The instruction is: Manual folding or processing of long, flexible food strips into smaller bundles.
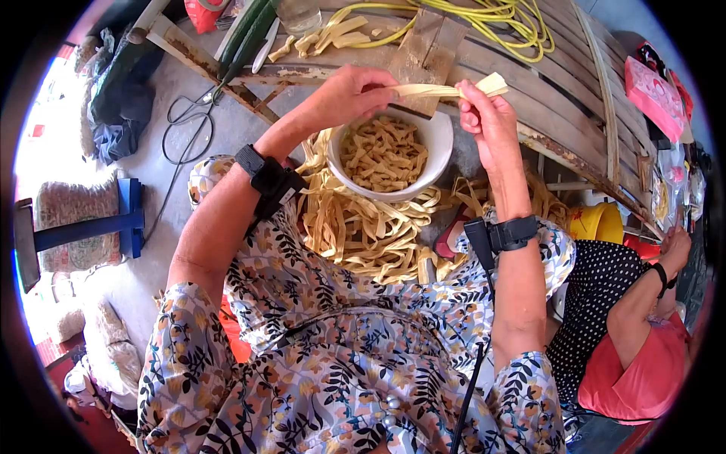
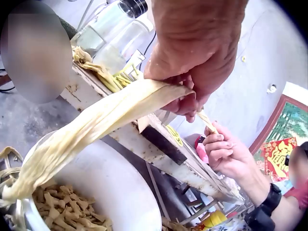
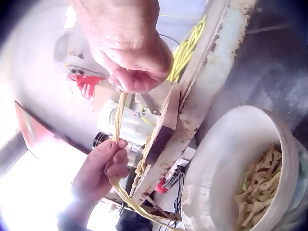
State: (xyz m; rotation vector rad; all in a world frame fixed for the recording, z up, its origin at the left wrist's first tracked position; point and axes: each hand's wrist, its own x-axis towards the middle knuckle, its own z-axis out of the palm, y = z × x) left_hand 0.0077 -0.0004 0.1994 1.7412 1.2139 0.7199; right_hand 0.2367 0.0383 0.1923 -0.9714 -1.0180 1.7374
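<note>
A pale yellow strip is stretched between both hands above a white bucket. The left hand pinches one end, and in the left wrist view a long wide length of the strip hangs from that hand toward the bucket's rim. At the other side the right hand pinches the strip between thumb and fingers, with a fanned end sticking out past them. Short cut pieces lie in the bucket. A wooden block sits at the bench edge just behind the strip.
Long loose strips are heaped below the bucket, around the lap. The slatted bench carries coiled yellow cord, more strips and a glass jar. Another person sits at the right, near a yellow bucket.
</note>
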